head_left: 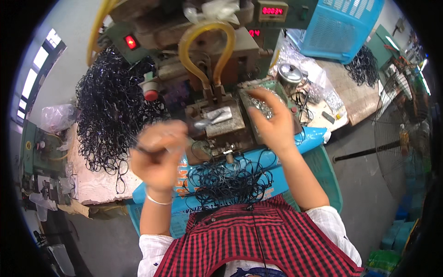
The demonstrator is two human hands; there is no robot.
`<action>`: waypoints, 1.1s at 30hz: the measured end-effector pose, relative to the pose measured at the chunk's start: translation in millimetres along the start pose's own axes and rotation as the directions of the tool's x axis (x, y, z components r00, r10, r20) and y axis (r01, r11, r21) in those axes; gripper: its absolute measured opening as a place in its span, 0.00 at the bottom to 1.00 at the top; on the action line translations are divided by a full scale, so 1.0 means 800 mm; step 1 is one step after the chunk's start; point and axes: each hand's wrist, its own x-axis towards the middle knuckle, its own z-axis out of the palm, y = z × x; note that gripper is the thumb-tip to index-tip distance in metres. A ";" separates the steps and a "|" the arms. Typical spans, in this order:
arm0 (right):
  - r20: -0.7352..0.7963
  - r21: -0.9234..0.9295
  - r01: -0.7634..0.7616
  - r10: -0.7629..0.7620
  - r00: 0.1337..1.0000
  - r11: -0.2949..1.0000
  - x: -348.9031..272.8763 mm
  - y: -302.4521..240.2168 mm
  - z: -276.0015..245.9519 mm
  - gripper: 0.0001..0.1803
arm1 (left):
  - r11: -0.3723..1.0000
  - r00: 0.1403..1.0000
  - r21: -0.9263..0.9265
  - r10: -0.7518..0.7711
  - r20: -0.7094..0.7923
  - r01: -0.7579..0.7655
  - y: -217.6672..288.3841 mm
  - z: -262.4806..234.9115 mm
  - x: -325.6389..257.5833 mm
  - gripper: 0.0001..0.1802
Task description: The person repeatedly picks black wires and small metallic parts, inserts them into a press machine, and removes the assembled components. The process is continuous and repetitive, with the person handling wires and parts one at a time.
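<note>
Blurred by motion, my left hand [159, 154] is left of the green press's metal work block [226, 127], its fingers curled round something dark that I cannot make out. A blurred dark piece with a greyish end [200, 124] reaches from near its fingers toward the block. My right hand [275, 121] is at a tray of small shiny metal parts [263, 108], thumb and fingers apart, with nothing visible between them. A yellow hose loop [183, 46] hangs above the block. Thin black cords [226, 180] lie tangled on a blue plastic sheet [304, 141] in front of me.
A large heap of black cords [110, 111] covers the left of the table. A red button [150, 95] sits left of the press. Behind the tray stand a metal pot [290, 74] and a blue crate [339, 32]. A fan [401, 134] is at right.
</note>
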 end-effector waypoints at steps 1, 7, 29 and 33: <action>-0.043 -0.492 0.141 -0.186 0.982 0.859 0.001 0.037 -0.014 0.16 | 0.990 0.989 0.119 0.058 0.135 -0.075 0.000 0.000 -0.007 0.11; -0.073 -0.590 0.061 -0.128 0.989 0.805 -0.015 0.109 -0.023 0.08 | 0.812 0.820 0.329 0.286 0.496 -0.482 -0.014 0.028 -0.015 0.10; -0.205 -0.253 -0.073 0.020 0.979 0.965 -0.013 0.105 -0.020 0.07 | 0.257 0.939 0.904 -0.064 -0.337 0.341 -0.013 -0.166 -0.057 0.07; -0.188 -0.310 -0.031 -0.030 0.982 0.950 -0.009 0.106 -0.008 0.07 | -0.110 0.903 0.952 -0.304 -0.305 0.285 -0.065 -0.253 -0.079 0.09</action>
